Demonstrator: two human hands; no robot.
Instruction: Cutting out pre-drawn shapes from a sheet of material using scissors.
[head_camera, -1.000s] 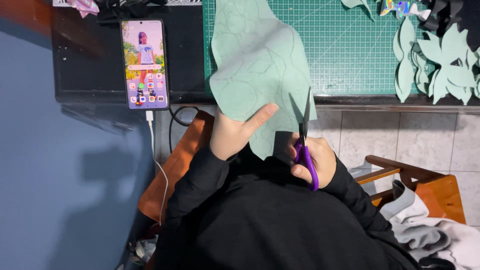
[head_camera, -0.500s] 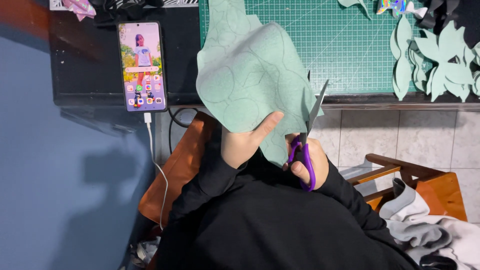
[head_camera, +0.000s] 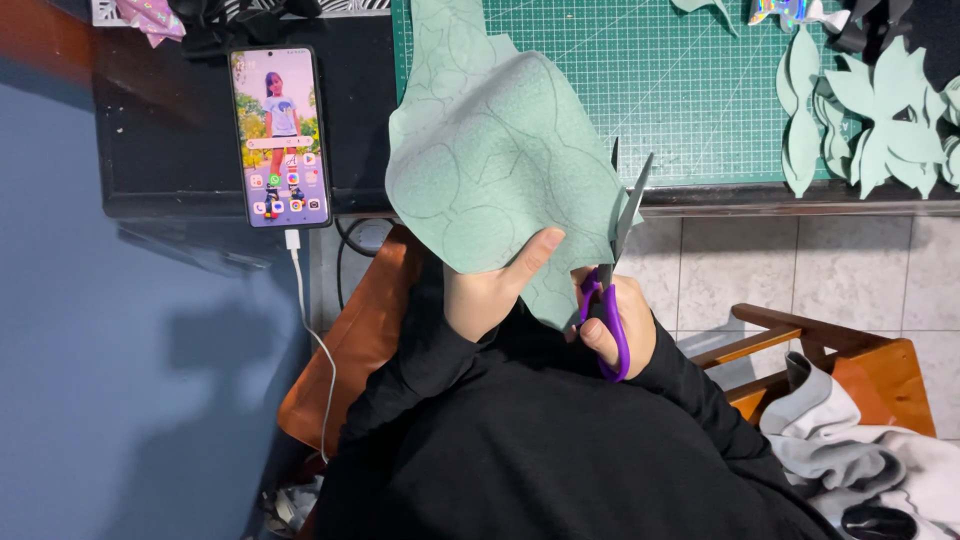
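The dark tabletop (head_camera: 180, 150) runs across the top of the view, with a green gridded cutting mat (head_camera: 700, 90) on its right part. Held up in front of the tabletop edge is a large pale green foam sheet with pencilled leaf outlines (head_camera: 490, 160), curling over at its lower end. The left hand (head_camera: 495, 290) grips that lower edge, thumb pressed on the near face and the other fingers hidden behind the sheet. Just to its right, the right hand (head_camera: 620, 325) is closed through the handles of purple-handled scissors (head_camera: 610, 280), whose blades stand parted and point upward, straddling the sheet's right edge. A pile of pale green cut-out leaf shapes (head_camera: 880, 120) lies on the mat's right end, well apart from both hands. A smartphone with a lit screen (head_camera: 280, 135) lies on the tabletop to the left, its white charging cable (head_camera: 310, 320) hanging down. A wooden chair with grey cloth (head_camera: 850, 420) stands at lower right.
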